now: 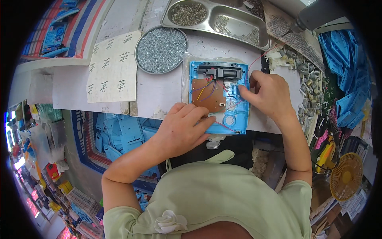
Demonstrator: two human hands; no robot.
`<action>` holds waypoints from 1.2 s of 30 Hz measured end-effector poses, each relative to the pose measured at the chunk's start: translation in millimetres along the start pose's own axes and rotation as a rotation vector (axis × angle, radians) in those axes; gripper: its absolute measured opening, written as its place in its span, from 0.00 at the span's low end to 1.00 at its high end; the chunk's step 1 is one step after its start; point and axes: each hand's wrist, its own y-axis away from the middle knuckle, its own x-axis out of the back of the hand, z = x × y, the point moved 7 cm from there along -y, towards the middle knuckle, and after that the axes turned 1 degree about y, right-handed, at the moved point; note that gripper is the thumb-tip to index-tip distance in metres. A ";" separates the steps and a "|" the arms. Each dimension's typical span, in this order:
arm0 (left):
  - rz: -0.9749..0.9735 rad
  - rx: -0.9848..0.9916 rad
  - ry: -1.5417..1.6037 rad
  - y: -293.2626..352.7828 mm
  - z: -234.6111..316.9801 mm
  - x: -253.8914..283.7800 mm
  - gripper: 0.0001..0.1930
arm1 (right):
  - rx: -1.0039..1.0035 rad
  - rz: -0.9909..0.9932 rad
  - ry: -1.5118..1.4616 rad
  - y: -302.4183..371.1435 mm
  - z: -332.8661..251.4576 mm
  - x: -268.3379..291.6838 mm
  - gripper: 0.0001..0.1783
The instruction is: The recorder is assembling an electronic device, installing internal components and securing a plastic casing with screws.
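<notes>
Left hand (181,129) presses flat, fingers apart, on the light, stiff blue plastic housing (238,119), while the right hand (267,93) pinches fragile wiring (232,89) beside its grip.

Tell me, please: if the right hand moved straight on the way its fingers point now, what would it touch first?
The right hand points left over the blue housing. It would probably first meet the white parts and thin wires, then the brown circuit board; depth is unclear.

Lower left corner of blue housing (219,96) hidden under left hand (181,129). Right hand (267,95) fingertips covering small parts inside. Steel tray (215,18) cut off at top edge. Screws too small to distinguish.
</notes>
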 end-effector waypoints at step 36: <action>0.406 0.027 -0.002 47.2 -16.3 9.4 0.11 | 0.395 0.148 -0.061 74.0 -101.6 -37.6 0.18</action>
